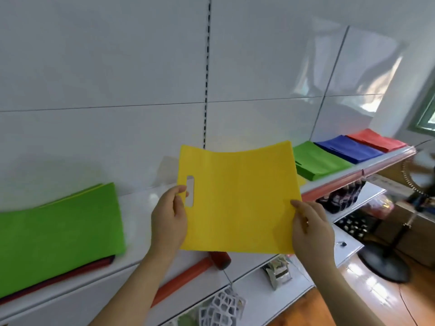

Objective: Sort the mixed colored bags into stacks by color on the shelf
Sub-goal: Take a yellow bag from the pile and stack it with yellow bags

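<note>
Item: yellow bag (240, 198), qty 1 in hand, being held flat above the shelf (141, 208), roughly mid-shelf.
Left hand (169, 220) is pinching the edge by the cut-out handle slot, thumb on top, fingers curled behind. Right hand (310, 229) is pinching the opposite edge, fingers clamped on the bag.
Handling (judged): light, thin, soft non-woven sheet; top edge is sagging between the grips, so it is likely flopping if held one-handed. Not fragile. Best hold: two opposite edges, or thru the slot.
Count, rel. to yellow bag:
- mixed pile (58, 227), left of it: green on top; yellow and dark edges showing, no. unclear.
- green stack (317, 161), just right: 1 stack.
- blue stack (348, 149), further right: 1.
- red stack (376, 141), furthest right: 1.
</note>
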